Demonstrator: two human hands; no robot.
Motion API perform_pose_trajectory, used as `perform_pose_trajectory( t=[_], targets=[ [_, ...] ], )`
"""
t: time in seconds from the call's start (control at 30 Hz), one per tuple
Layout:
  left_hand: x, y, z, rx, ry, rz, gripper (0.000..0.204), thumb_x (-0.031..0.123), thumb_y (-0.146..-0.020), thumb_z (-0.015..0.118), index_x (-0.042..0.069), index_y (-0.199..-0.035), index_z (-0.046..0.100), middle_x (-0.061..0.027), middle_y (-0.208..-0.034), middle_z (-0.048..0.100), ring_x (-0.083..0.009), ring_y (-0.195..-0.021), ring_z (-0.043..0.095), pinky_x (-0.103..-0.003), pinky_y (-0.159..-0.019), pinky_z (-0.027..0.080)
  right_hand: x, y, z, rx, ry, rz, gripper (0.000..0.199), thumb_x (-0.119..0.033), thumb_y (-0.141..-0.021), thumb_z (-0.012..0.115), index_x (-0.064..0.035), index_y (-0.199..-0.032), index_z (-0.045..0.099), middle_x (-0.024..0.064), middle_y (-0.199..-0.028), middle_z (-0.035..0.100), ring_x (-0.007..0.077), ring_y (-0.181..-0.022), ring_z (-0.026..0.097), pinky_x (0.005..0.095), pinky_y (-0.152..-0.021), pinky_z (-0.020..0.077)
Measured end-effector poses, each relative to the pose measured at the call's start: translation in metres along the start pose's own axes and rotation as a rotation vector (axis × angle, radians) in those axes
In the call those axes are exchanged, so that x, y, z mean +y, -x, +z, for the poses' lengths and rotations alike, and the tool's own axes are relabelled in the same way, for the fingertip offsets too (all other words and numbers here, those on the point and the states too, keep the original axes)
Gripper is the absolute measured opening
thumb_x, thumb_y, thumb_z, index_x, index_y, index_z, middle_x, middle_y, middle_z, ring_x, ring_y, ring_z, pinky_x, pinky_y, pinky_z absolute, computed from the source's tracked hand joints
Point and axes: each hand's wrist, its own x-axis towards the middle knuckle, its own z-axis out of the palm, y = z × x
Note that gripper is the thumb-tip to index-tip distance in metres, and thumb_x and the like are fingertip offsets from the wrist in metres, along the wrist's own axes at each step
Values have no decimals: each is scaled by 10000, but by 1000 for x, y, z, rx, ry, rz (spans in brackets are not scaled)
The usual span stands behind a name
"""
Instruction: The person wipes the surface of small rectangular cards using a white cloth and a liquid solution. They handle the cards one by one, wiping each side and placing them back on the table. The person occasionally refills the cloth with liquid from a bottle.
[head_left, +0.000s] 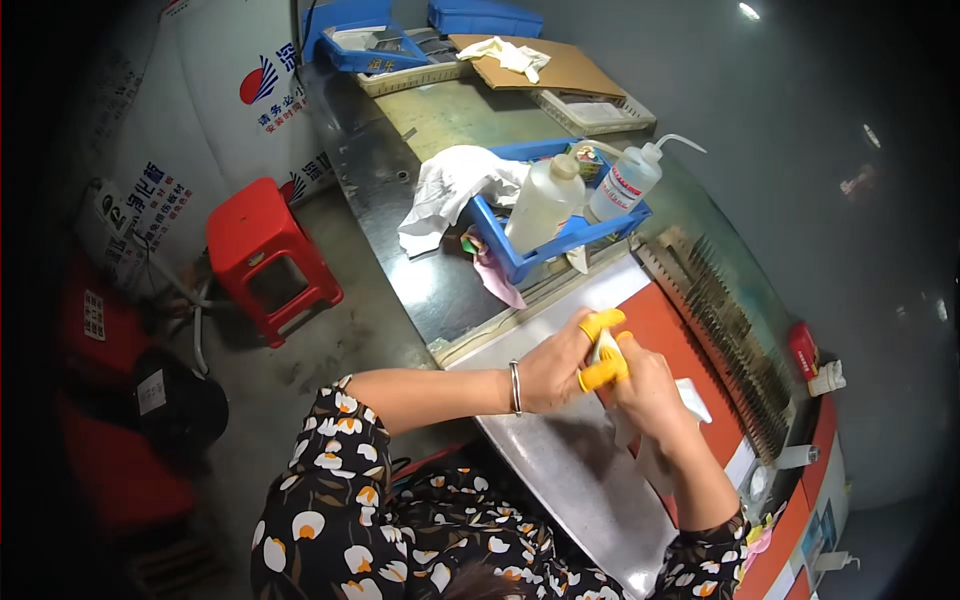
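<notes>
We pinch a small white piece (604, 347) between both hands over the orange mat (672, 335), at four o'clock from the blue bin (520, 262). Left hand (560, 365) grips with yellow-cotted fingers (600, 324); right hand (648, 385) clenches a cloth (692, 398). We judge short, light wiping strokes best.

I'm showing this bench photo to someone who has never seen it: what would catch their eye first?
Probably the yellow finger covers on the left hand, pressed against the right hand around a small white piece over the orange mat. Next, the blue tray further up the metal table, holding two squeeze bottles with a white cloth draped over its edge. To the left, a red stool stands on the floor.
</notes>
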Motion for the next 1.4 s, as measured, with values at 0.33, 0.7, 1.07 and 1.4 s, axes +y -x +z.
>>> perform_pose_trajectory(
  t=[0.33, 0.7, 1.07, 1.4],
  targets=[
    [-4, -17, -45, -81, 830, -459, 444, 390, -952, 291, 76, -1241, 414, -31, -834, 565, -91, -607, 502, -198, -472, 383, -21, -51, 0, 171, -422, -278, 247, -153, -826, 581, -4, -1017, 531, 167, -857, 607, 268, -726, 616, 322, -624, 481],
    [-94, -66, -110, 340, -372, -144, 919, 403, -649, 757, -38, -1306, 291, -200, -1226, 450, -299, -1154, 443, -364, -967, 349, 53, -152, -22, 311, -1782, -287, 231, -76, -878, 404, -63, -1097, 476, 105, -829, 584, 182, -592, 587, 285, -493, 503],
    [-94, -79, -104, 248, -253, -399, 662, 253, -604, 787, -16, -1120, 471, -141, -1033, 574, -217, -933, 573, -321, -833, 441, 33, -180, -23, 217, -1883, -328, 261, -126, -866, 434, -32, -1105, 482, 121, -854, 578, 187, -569, 549, 274, -463, 463],
    [-103, -79, -101, 292, -291, -363, 443, 76, -629, 671, -34, -1024, 504, -142, -946, 609, -209, -864, 604, -311, -785, 464, 35, -175, -29, 205, -1816, -385, 158, -216, -912, 454, -100, -993, 525, 53, -769, 608, 142, -591, 599, 257, -463, 485]
  ],
)
